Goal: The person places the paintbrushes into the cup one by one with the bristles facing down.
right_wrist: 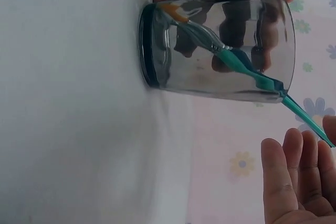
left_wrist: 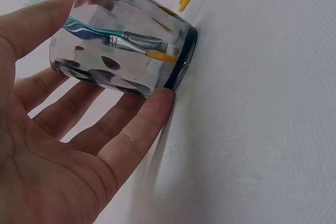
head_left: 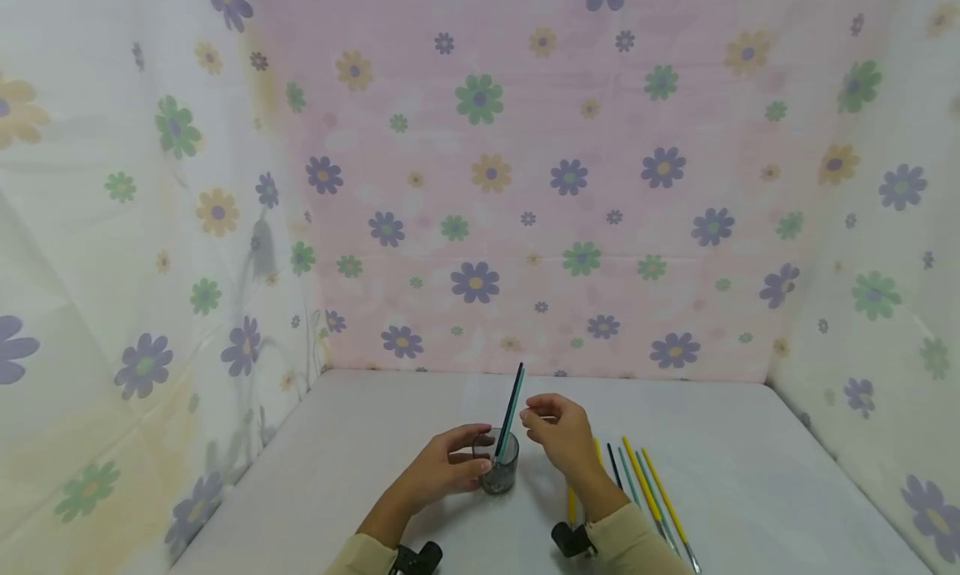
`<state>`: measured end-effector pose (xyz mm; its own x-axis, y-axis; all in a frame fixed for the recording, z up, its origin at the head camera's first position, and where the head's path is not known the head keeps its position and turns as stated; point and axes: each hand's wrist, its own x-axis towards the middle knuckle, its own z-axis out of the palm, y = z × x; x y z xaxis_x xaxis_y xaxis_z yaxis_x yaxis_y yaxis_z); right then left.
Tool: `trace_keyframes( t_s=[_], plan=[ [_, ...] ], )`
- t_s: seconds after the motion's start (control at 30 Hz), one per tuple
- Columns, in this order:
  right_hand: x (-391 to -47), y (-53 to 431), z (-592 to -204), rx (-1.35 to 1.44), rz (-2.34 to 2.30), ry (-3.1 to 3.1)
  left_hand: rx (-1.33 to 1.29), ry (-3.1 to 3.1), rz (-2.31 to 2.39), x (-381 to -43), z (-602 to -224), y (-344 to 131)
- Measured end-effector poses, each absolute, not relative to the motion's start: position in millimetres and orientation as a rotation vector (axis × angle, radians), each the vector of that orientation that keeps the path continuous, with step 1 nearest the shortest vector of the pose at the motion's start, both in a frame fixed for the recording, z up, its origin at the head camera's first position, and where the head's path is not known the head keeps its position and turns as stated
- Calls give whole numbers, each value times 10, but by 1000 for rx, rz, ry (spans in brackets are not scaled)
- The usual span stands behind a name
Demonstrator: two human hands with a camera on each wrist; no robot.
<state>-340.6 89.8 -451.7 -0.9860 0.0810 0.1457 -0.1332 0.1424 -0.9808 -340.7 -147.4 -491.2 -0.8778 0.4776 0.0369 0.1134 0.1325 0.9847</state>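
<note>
My left hand (head_left: 444,468) holds a clear, grey-tinted drinking glass (head_left: 507,478), thumb near the rim and fingers along its far side. The glass stands on the white table. Leaning in it are a dark-handled paintbrush (head_left: 518,380) and a teal-handled paintbrush (right_wrist: 234,60), bristles down, handles rising above the rim. Orange bristles (left_wrist: 161,56) show near the glass's bottom. Just right of the handles is my right hand (head_left: 561,432), its fingers loosely bent and apart from them in the head view. Nothing shows in its grip.
Several loose paintbrushes lie on the table (head_left: 360,425) to the right, partly behind my right forearm; among them are a yellow brush (head_left: 664,493) and a dark brush (head_left: 614,465). A flowered pink cloth (head_left: 517,325) hangs behind the table, with pale flowered cloth at both sides.
</note>
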Motion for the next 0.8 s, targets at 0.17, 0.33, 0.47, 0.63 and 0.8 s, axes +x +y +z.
trace_keyframes(
  t_s=[0.17, 0.33, 0.47, 0.63, 0.8],
  plan=[
    [-3400, 957, -4494, 51, 1908, -2284, 584, 2123, 1815, -3415, -4919, -1472],
    [-3384, 1041, -4482, 57, 1863, -2322, 579, 2128, 1811, -3412, -4918, -1482],
    [-3366, 1114, -4458, 58, 1825, -2353, 577, 2122, 1811, -3409, -4913, -1487],
    [-3332, 1228, -4436, 81, 1800, -2376, 578, 2113, 1817, -3405, -4912, -1492],
    [-3281, 1365, -4435, 102, 1743, -2415, 575, 2126, 1817, -3393, -4911, -1482]
  ],
)
